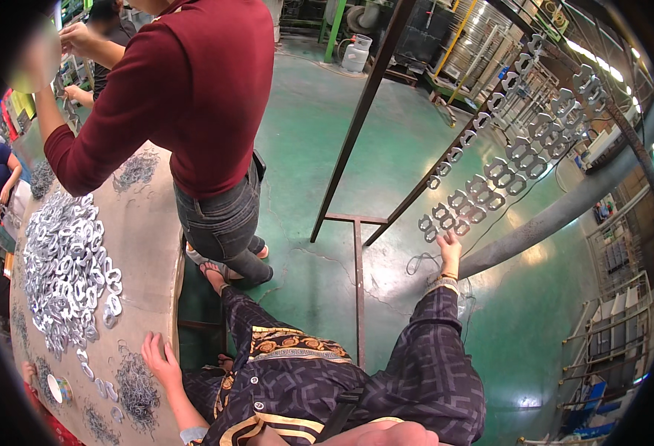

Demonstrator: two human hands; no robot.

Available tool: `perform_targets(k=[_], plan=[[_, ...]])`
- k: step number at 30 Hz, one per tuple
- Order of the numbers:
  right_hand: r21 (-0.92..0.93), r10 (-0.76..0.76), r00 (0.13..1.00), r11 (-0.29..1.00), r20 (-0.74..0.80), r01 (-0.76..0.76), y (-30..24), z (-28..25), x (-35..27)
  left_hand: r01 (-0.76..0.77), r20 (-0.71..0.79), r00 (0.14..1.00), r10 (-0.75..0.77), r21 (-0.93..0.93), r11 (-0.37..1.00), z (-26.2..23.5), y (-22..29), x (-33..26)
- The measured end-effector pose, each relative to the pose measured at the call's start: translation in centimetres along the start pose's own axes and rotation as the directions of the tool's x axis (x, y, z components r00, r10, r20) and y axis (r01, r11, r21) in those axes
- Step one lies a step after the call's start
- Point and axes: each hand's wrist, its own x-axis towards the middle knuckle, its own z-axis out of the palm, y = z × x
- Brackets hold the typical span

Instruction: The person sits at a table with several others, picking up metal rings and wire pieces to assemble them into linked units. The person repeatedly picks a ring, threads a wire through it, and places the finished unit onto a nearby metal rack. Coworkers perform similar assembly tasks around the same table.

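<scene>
My right hand (449, 247) is raised at the lower end of hanging strings of grey metal plates (505, 172), each with an opening in its middle. Its fingers close at the edge of one of the lowest plates (461, 227); the exact grip is small to see. Fingers apart and holding nothing, my left hand (162, 360) is at the rim of the round table (145, 279). Beside it on the table lies a heap of thin wire hooks (139, 392). A large pile of similar loose metal plates (63, 271) covers the table farther left.
A person in a dark red top (193, 89) stands ahead at the table. Dark metal frame posts (358, 126) rise from the green floor (304, 163). A grey pipe (557, 227) slants at right. A white cup (58, 388) and more wire heaps (135, 169) lie on the table.
</scene>
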Motion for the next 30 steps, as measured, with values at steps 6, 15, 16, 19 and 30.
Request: perform_targets(k=[6,15,16,19,30], plan=[[-0.24,0.006,0.982,0.969,-0.189,-0.052,-2.5,3.3,1.1,-0.007,-0.007,1.0,0.007,-0.01,1.0,0.0,0.1,0.1],[-0.224,0.04,0.921,0.965,-0.387,-0.136,-2.1,2.4,-0.3,0.004,-0.001,1.0,-0.004,-0.005,1.0,0.1,0.2,0.1],[-0.222,0.021,0.921,0.968,-0.389,-0.117,-1.9,2.2,-0.6,0.002,0.003,1.0,-0.002,-0.004,1.0,0.1,0.2,0.1],[0.096,-0.056,0.924,0.99,-0.379,0.099,0.7,1.4,-0.5,0.005,0.007,1.0,-0.005,-0.016,1.0,0.3,0.2,0.1],[0.192,-0.079,0.939,0.97,-0.336,0.15,1.6,1.2,-9.6,0.02,-0.01,1.0,-0.019,0.005,1.0,0.1,0.9,0.5]])
